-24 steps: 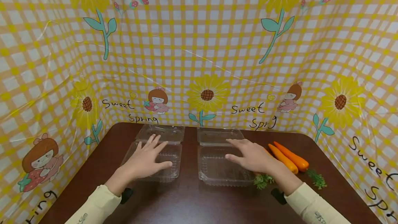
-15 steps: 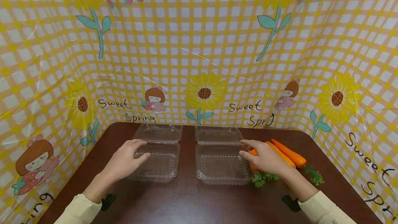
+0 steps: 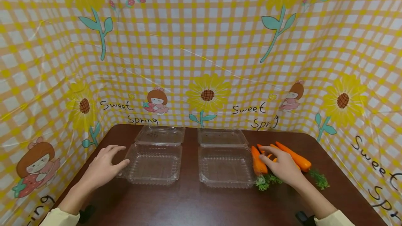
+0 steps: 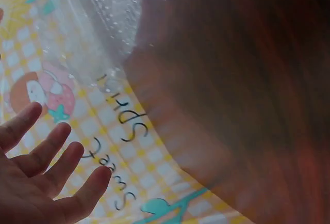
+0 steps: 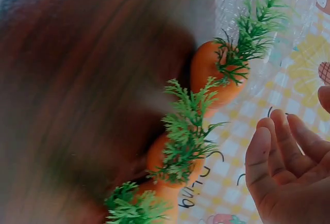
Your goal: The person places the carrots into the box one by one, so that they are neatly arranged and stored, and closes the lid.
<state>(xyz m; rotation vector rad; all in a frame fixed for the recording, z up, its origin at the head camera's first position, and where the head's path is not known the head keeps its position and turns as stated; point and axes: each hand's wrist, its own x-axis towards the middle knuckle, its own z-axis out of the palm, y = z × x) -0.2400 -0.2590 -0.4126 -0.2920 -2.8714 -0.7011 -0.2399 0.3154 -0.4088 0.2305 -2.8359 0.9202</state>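
Two clear plastic clamshell boxes stand side by side on the table with their lids folded back, the left box [image 3: 154, 179] and the right box [image 3: 224, 180]. Just outside the left box is my left hand [image 3: 103, 166], its fingers loosely bent around nothing; the left wrist view also shows its fingers [image 4: 67, 157] spread. My right hand [image 3: 284, 166] hovers over several orange carrots [image 3: 295, 157] with green tops, covering part of them. Its thumb and fingers are apart, holding nothing. Beside the right box lies the nearest carrot [image 3: 259, 163]; the right wrist view shows leafy tops [image 5: 185, 136].
The dark brown table [image 3: 188, 205] has rounded far corners. A yellow checked curtain [image 3: 176, 62] with sunflowers surrounds it at the back and sides. The folded-back lids [image 3: 221, 137] lie near the table's far edge.
Both hands have moved apart and outward from above the boxes: the left one to the left box's outer side, the right one to over the carrots. Boxes and carrots lie as before.
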